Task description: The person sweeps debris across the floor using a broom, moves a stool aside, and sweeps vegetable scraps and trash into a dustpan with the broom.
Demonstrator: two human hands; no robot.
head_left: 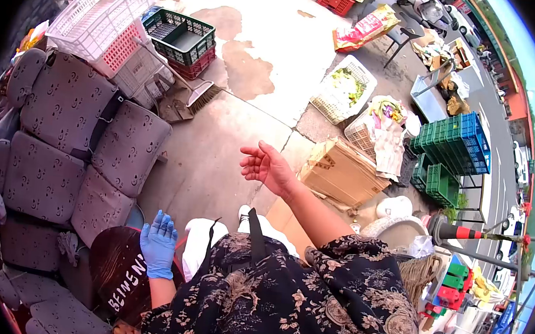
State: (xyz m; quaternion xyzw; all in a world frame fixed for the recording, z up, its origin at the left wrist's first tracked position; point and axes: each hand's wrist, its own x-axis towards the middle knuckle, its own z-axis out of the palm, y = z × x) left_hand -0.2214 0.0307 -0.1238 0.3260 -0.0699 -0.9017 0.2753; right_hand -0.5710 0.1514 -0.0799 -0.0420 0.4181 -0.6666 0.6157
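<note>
My left hand (pixel 159 245) wears a blue glove, its fingers stretched out, and nothing shows in it. It is just beside a dark round board (pixel 109 264) with white lettering. My bare right hand (pixel 267 168) is held over the concrete floor, its fingers loosely bent and apart, holding nothing. Below that forearm a flattened cardboard box (pixel 337 173) leans on the floor. To the left stand patterned grey vehicle seats (pixel 62 108), nearest to my gloved hand.
A broom (pixel 204 96) and dustpan (pixel 174 109) lie ahead, near stacked white crates (pixel 105 19) and a green crate (pixel 178 35). At right are a basket of greens (pixel 344 90), green crates (pixel 448 141) and a striped pole (pixel 465 233).
</note>
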